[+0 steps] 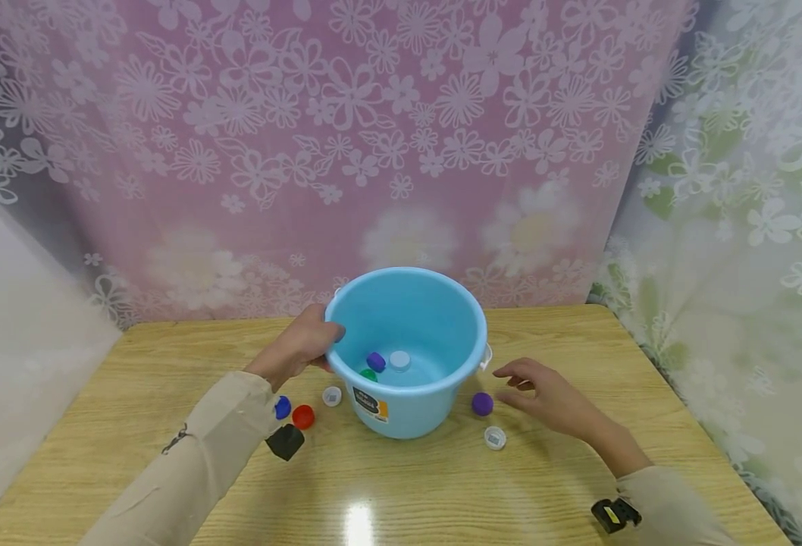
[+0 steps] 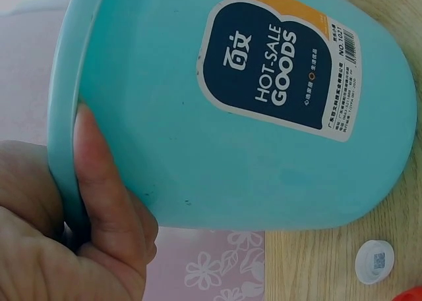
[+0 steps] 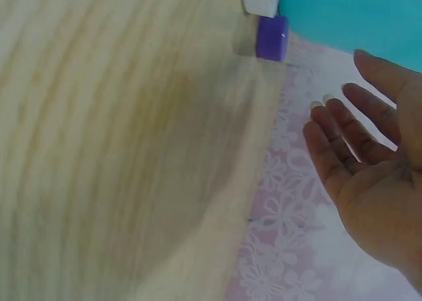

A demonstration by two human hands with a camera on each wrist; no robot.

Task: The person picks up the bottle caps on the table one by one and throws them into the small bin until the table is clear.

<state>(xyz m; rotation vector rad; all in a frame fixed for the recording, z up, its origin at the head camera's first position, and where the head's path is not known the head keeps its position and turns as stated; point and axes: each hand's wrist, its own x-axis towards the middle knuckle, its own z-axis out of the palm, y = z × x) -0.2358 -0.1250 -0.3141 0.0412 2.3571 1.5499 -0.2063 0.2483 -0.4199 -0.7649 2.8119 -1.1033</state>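
Observation:
A light blue bucket [image 1: 404, 409] stands on the wooden table, a label on its front. My left hand [image 1: 305, 337] grips its left rim, thumb on the inner side and fingers outside; the left wrist view shows the rim held in the hand [image 2: 105, 195]. Inside the bucket lie a purple cap [image 1: 376, 362], a white cap [image 1: 399, 361] and a partly hidden green cap [image 1: 369, 374]. My right hand [image 1: 544, 394] hovers right of the bucket with relaxed fingers and nothing in them. Closest to it is a purple cap [image 1: 483, 404] on the table, with a white cap [image 1: 494, 437] nearer the front.
Left of the bucket lie a white cap [image 1: 332, 396], a red cap [image 1: 303, 416] and a blue cap [image 1: 282, 407], the last partly behind the left sleeve. A white handle joint [image 1: 486, 356] sticks out at the bucket's right rim. Flowered curtains [image 1: 401, 152] hang behind the table [image 1: 544, 500].

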